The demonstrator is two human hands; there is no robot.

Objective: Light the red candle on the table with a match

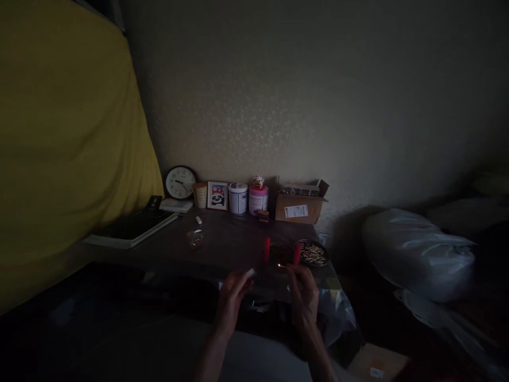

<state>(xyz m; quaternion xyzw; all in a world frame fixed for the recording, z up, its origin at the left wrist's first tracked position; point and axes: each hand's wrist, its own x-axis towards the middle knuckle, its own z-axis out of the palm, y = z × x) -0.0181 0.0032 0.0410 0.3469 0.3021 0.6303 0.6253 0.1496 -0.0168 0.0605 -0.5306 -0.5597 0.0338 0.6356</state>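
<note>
Between the closed fingertips of my right hand [304, 293] is a thin match [282, 266], its tip glowing and pointing left. My left hand [234, 293] is closed around a small box with a pale end [250, 272], most likely a matchbox; the fingers hide most of it. Just beyond my right hand two red candles stand upright, a left candle [267, 249] and a right candle [297, 253]. The glowing tip is in front of and between them, apart from both as far as I can see. A round dish [326, 255] full of matches [312, 253] sits right of the candles.
The dark table [228, 244] holds a wall clock [181, 182], a cup [201, 195], a panda picture [217, 196], a white tin [238, 199], a pink tin [258, 201] and a cardboard box [298, 206] along the wall. A large book [133, 228] lies left. Plastic bags [417, 249] are at right.
</note>
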